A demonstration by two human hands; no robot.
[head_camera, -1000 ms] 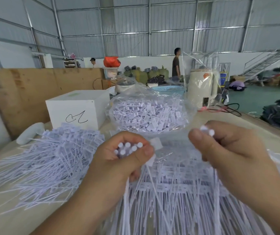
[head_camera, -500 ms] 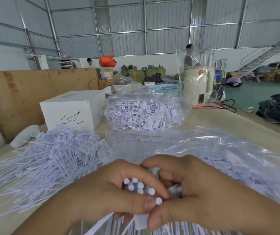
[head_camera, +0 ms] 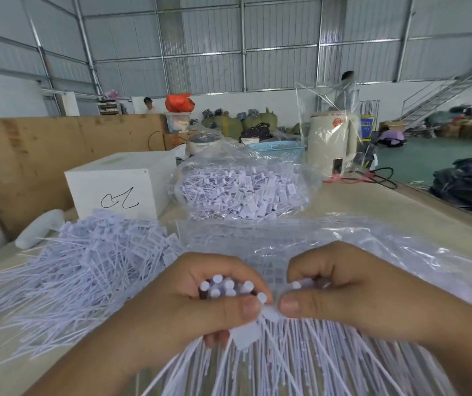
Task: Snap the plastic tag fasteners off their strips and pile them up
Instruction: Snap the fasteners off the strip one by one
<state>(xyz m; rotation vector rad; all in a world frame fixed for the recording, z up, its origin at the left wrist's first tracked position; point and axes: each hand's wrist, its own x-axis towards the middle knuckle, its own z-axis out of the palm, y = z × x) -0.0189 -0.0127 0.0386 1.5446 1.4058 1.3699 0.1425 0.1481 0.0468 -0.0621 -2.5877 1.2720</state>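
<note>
White fastener bundle [head_camera: 229, 290] clamped in left hand [head_camera: 195, 304] grip; right hand [head_camera: 340, 290] pinches single fastener [head_camera: 297, 284]; loose pile [head_camera: 86, 264] on bench [head_camera: 400, 207] left.

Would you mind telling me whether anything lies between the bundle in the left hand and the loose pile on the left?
Nothing visible does. The left hand grips the bundle of fasteners, and the loose pile lies just to its left on the table, with no object between them.

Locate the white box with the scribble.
In the head view, the white box sits at the table's far left, just behind the loose pile of fasteners and left of the clear bag of tags.
</note>
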